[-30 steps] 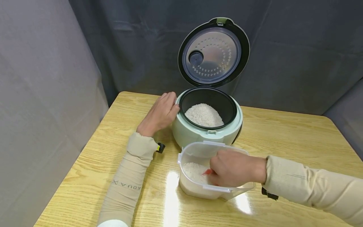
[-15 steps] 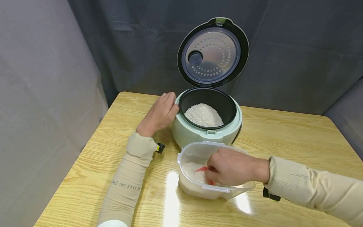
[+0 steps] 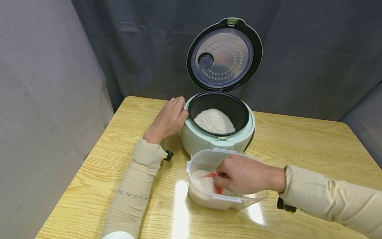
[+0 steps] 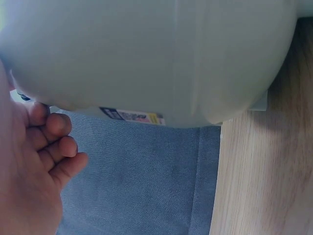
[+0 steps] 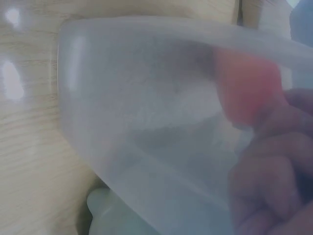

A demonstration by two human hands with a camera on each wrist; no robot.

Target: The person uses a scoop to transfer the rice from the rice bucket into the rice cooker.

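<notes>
In the head view, a pale green rice cooker (image 3: 203, 141) stands with its lid (image 3: 225, 59) raised. White rice (image 3: 215, 121) is heaped in its black inner pot (image 3: 238, 116). My left hand (image 3: 167, 120) grips the cooker's left side at the rim; in the left wrist view its curled fingers (image 4: 61, 149) lie against the body's edge. In front stands a translucent container (image 3: 206, 200) of rice. Inside it, my right hand (image 3: 246, 174) holds a red scoop (image 3: 219, 190), mostly hidden by the fingers. The right wrist view shows the scoop (image 5: 249, 85) blurred through the container wall.
A wooden table (image 3: 298, 149) carries the cooker and the container, which stand close together. Dark cloth (image 3: 149, 49) hangs behind the table, and grey cloth (image 3: 50, 99) rises at the left.
My right hand has shifted slightly left and up within the container, and more of the red scoop shows. The left hand stays at the cooker.
</notes>
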